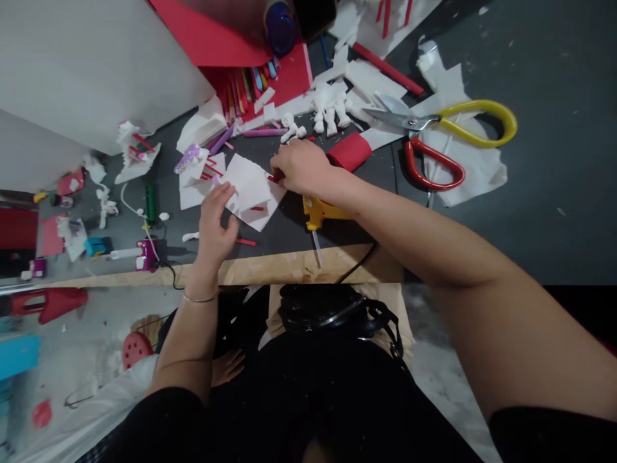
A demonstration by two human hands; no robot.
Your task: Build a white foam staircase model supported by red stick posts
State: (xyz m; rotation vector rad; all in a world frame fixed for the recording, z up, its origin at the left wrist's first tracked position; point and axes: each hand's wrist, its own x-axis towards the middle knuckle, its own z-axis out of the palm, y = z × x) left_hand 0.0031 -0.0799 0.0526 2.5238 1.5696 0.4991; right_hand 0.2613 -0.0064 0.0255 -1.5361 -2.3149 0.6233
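Observation:
A white paper piece stands on the grey table in front of me, with red strips around and under it. My left hand is at its left edge, thumb and fingers apart; whether the fingertips touch the paper I cannot tell. At the paper's right side my right hand has its fingers closed in a pinch on a small red strip. Below the right forearm lies a yellow glue gun, partly hidden, with a clear nozzle-side stick. A loose red strip rests near the left hand.
Large scissors with yellow and red handles lie open on white scraps to the right. A red paper roll sits by my right wrist. White figures, colored sticks and a blue-capped bottle stand farther back.

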